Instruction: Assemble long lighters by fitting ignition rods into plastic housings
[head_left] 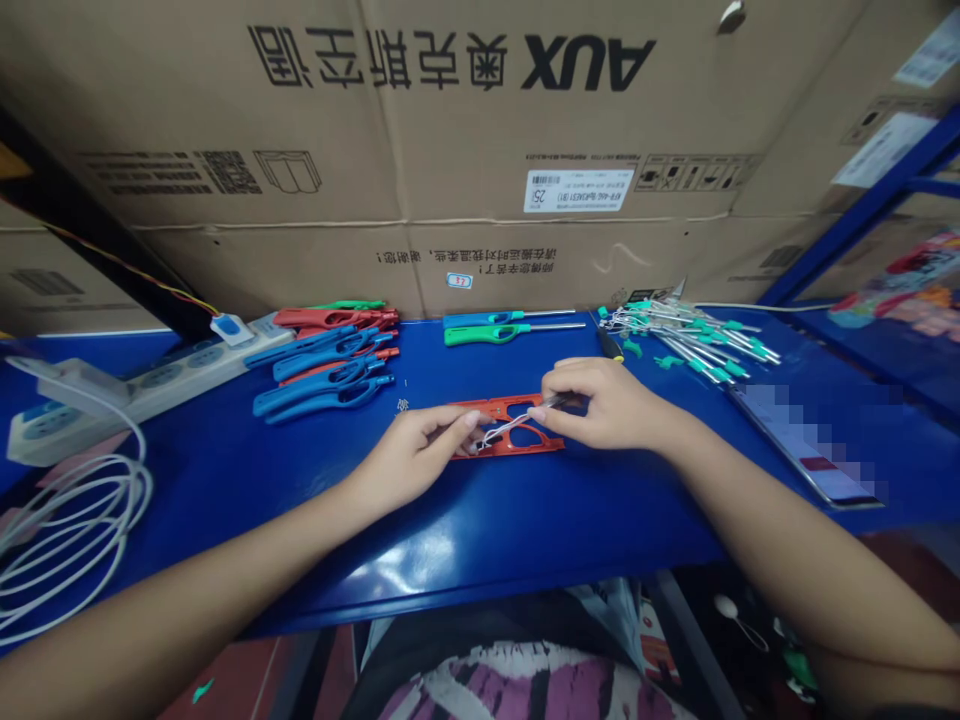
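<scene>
In the head view, two red lighter shell halves [544,444] lie side by side on the blue table. My left hand [420,455] rests over their left end, thumb and fingertips closed at a small black part [489,442]. Thin white and reddish wires [510,424] run from there to my right hand [604,402], whose thumb and forefinger pinch them above the right end of the shells. Something dark and slender [559,400] shows among the right fingers; its kind is unclear. My fingers hide part of the shells.
Behind lie a green lighter [484,334] and a blue lighter. Blue and red lighter shells [330,385] are stacked left, beside a power strip [161,370] and coiled cable [112,490]. Metal tubes with green parts [694,335], a screwdriver [610,345] and a phone [810,445] lie right.
</scene>
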